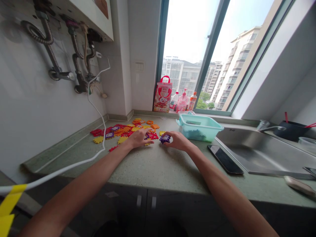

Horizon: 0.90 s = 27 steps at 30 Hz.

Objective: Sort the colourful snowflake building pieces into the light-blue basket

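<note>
On the counter, my right hand (pixel 178 141) is closed around the edge of a purple toothed puzzle piece (pixel 165 138) with a pale printed label. My left hand (pixel 141 138) is at the near right side of a heap of colourful toothed pieces (pixel 124 131), its thumb and fingers spread apart. Red, yellow, orange and purple pieces make up the heap, some of them overlapping. Close to the left fingertips lie red pieces (pixel 153 135) and a bit of yellow. Part of the heap is hidden behind the left hand.
A turquoise plastic basket (pixel 214 126) with dark contents stands right of my hands. Past it are a black phone (pixel 225 159) and a steel sink (pixel 261 148). A white cable (pixel 98 152) crosses the counter at left. Bottles (pixel 182 102) and a red bag (pixel 163 97) line the windowsill.
</note>
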Each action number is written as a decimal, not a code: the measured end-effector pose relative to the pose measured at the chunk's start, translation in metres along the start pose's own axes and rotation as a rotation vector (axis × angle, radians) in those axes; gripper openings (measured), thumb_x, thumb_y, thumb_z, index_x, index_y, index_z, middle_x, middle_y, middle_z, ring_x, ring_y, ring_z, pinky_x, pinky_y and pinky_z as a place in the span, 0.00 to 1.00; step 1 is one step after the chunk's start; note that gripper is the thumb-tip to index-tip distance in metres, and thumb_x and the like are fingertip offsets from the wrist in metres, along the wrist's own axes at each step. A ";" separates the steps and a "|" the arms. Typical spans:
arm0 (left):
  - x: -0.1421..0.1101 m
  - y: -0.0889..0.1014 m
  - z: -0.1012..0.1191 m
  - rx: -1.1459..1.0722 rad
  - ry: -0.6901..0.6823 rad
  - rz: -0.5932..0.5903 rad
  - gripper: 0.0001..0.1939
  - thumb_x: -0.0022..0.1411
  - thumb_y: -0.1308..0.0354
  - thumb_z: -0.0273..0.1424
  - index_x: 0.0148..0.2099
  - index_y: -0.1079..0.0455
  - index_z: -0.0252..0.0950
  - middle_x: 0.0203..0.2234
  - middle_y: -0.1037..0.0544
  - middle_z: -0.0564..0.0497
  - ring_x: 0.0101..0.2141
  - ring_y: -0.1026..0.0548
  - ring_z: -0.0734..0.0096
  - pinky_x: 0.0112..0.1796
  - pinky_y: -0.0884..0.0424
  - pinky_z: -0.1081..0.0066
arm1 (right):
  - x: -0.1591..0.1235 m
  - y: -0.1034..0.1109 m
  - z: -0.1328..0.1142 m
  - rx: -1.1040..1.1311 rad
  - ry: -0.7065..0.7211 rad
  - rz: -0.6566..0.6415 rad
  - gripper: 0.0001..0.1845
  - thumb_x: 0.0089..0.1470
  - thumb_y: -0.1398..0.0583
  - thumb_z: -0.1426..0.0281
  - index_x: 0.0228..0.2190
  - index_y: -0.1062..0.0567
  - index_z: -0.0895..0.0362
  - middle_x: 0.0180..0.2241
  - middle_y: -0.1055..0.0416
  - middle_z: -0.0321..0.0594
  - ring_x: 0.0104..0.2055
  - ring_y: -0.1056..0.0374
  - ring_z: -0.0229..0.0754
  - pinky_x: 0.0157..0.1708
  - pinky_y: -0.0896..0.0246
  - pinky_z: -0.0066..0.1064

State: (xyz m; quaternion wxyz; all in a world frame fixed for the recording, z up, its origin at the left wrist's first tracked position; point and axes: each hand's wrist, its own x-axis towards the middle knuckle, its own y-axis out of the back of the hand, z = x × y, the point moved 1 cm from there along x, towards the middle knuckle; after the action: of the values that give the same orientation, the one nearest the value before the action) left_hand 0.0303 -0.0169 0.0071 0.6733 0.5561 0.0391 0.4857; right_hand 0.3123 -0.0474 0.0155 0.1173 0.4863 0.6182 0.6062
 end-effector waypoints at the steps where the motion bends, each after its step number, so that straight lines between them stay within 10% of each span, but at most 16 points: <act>1: -0.001 0.002 0.002 0.034 -0.002 0.006 0.39 0.58 0.30 0.52 0.65 0.30 0.40 0.49 0.17 0.42 0.52 0.21 0.49 0.56 0.30 0.57 | 0.000 0.000 -0.001 -0.015 -0.003 0.016 0.20 0.52 0.29 0.65 0.48 0.19 0.50 0.43 0.18 0.41 0.43 0.23 0.47 0.46 0.32 0.34; 9: -0.003 -0.017 0.030 0.020 -0.212 -0.153 0.54 0.51 0.26 0.55 0.73 0.41 0.44 0.58 0.21 0.44 0.60 0.27 0.52 0.62 0.34 0.56 | 0.001 0.004 0.001 -0.002 -0.070 0.134 0.21 0.53 0.29 0.66 0.49 0.20 0.50 0.43 0.18 0.41 0.43 0.23 0.48 0.47 0.31 0.37; 13: 0.003 -0.001 0.024 0.117 -0.217 -0.096 0.40 0.62 0.34 0.55 0.69 0.33 0.42 0.61 0.24 0.43 0.60 0.27 0.53 0.62 0.35 0.56 | 0.002 -0.005 -0.007 0.114 -0.019 0.125 0.20 0.53 0.30 0.65 0.49 0.20 0.49 0.42 0.19 0.40 0.42 0.24 0.46 0.46 0.30 0.37; 17: -0.004 0.049 -0.009 0.473 0.128 -0.009 0.21 0.73 0.48 0.44 0.56 0.21 0.42 0.50 0.17 0.44 0.52 0.22 0.55 0.57 0.30 0.58 | 0.005 -0.025 -0.025 0.301 0.106 0.071 0.21 0.56 0.31 0.66 0.52 0.21 0.50 0.49 0.20 0.41 0.47 0.24 0.46 0.51 0.31 0.38; 23: -0.039 0.111 -0.075 0.744 0.953 -0.129 0.20 0.60 0.37 0.41 0.48 0.17 0.32 0.46 0.17 0.31 0.48 0.20 0.36 0.45 0.24 0.50 | 0.008 -0.038 -0.037 0.379 0.128 -0.116 0.23 0.56 0.31 0.66 0.54 0.22 0.50 0.51 0.21 0.40 0.50 0.26 0.47 0.50 0.32 0.37; 27: -0.045 0.112 -0.099 0.684 1.051 -0.121 0.23 0.50 0.29 0.44 0.46 0.17 0.37 0.48 0.17 0.32 0.48 0.20 0.31 0.46 0.26 0.43 | 0.006 -0.033 -0.035 0.361 0.100 -0.127 0.23 0.54 0.31 0.66 0.52 0.21 0.50 0.49 0.20 0.39 0.49 0.25 0.47 0.49 0.33 0.36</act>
State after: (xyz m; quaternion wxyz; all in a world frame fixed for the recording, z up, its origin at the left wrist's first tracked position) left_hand -0.1207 0.0119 0.0352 0.3746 0.4237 0.5493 0.6152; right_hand 0.2682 -0.0583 -0.0017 0.0353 0.4285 0.7515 0.5004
